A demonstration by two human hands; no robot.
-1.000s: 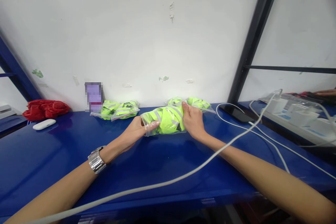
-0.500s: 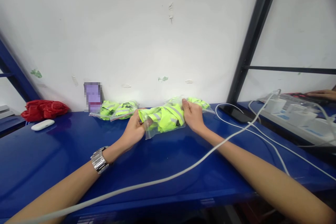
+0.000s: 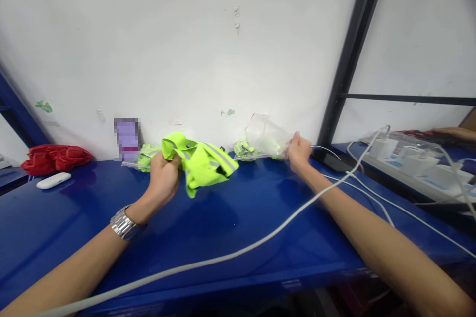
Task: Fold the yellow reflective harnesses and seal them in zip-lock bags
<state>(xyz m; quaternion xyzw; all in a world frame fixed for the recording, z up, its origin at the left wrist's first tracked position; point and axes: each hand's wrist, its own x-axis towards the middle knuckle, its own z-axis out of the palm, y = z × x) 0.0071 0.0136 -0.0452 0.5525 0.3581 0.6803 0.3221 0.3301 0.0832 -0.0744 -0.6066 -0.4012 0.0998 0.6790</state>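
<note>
In the head view, my left hand [image 3: 164, 177] grips a crumpled neon-yellow reflective vest [image 3: 204, 163] with grey stripes, held above the blue table [image 3: 238, 228]. My right hand [image 3: 298, 152] pinches one end of a clear plastic bag [image 3: 266, 133], which looks emptied and spreads out to the left of the fingers. Behind that bag lies a packed neon-yellow bundle [image 3: 243, 148], partly covered by it. Another bagged neon bundle [image 3: 146, 157] rests against the wall behind my left hand, partly hidden.
A red cloth bundle [image 3: 55, 158] and a white case [image 3: 54, 181] lie at the left. A white cable [image 3: 238, 253] crosses in front of me, over my right forearm. A dark phone [image 3: 332, 161] and plugged chargers [image 3: 420, 166] are at the right, near another person's hand [image 3: 455, 132].
The vest has come out of its clear bag. My left hand has moved left with the vest, my right hand right with the bag.
</note>
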